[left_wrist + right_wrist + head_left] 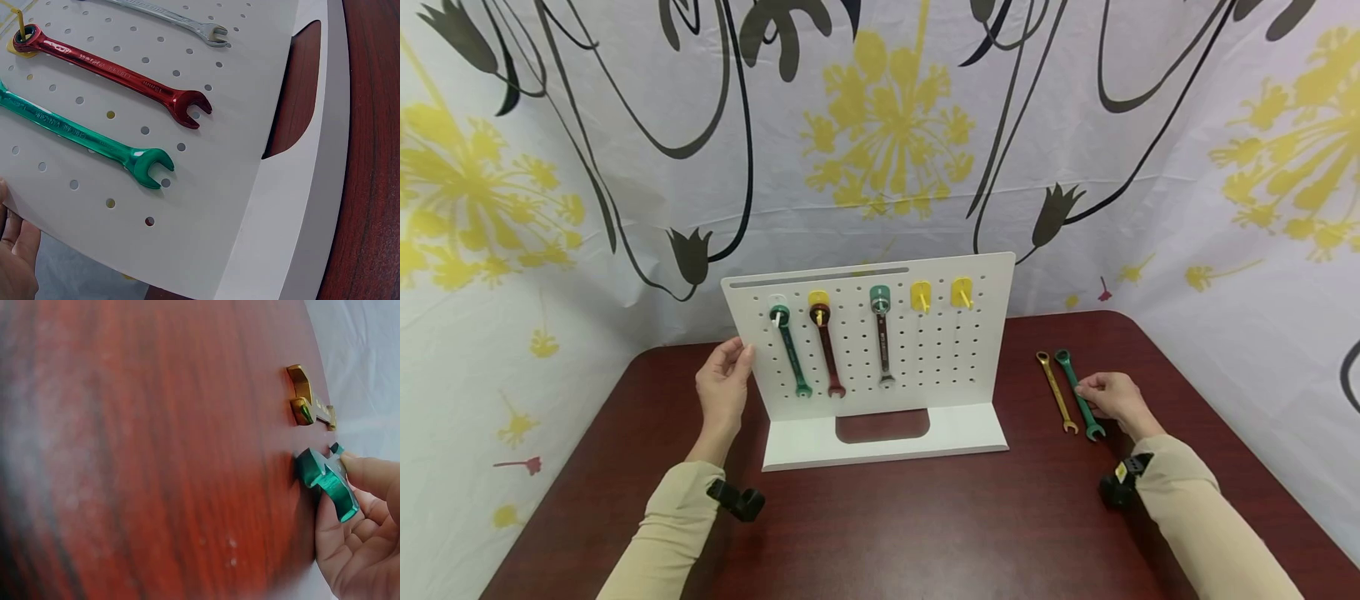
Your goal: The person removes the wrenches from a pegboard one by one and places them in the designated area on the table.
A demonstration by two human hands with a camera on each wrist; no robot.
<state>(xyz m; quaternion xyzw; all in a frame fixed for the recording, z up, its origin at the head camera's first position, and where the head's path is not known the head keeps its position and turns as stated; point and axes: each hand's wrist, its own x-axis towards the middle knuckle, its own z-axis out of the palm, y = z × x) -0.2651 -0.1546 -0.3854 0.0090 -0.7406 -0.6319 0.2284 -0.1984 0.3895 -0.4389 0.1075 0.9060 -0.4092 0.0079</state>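
A white pegboard stands on the table, and my left hand grips its left edge between thumb and fingers. From its hooks hang a green wrench, a red wrench and a silver wrench. To the right of the board, my right hand pinches the shaft of another green wrench, whose open end faces the camera in the right wrist view. Beside it on the table lies a gold wrench, apart from the hand.
Two yellow hooks on the board's right side carry nothing. The board's base has a cut-out slot. Behind the dark red table hangs a white cloth with flower prints.
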